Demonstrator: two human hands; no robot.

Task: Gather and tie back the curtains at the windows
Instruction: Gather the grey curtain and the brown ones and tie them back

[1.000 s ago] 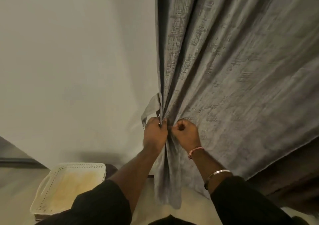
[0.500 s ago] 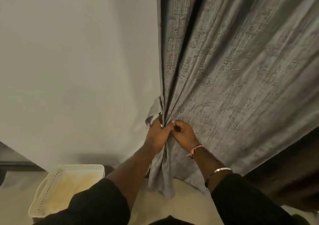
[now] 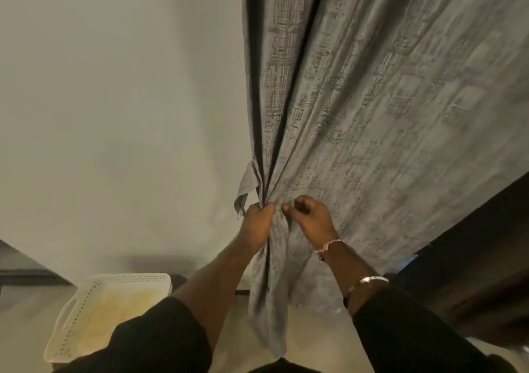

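At the bottom of the frame, two black sleeves (image 3: 406, 332) are reaching upward. At lower left a white perforated basket (image 3: 94, 295) is sitting on the floor. At centre, the left hand (image 3: 257, 223) is clenching the gathered folds of the grey curtain (image 3: 386, 100), fingers wrapped round the bunch. Just beside it, the right hand (image 3: 310, 218) is curling its fingers, fingertips pinching the cloth. A tie strip (image 3: 247, 185) is hanging left of the bunch, against the pale wall (image 3: 114, 100).

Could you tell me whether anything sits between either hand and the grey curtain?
Nothing visible does: the left hand grips the gathered grey textured fabric curtain, and the right hand pinches a fold beside it.
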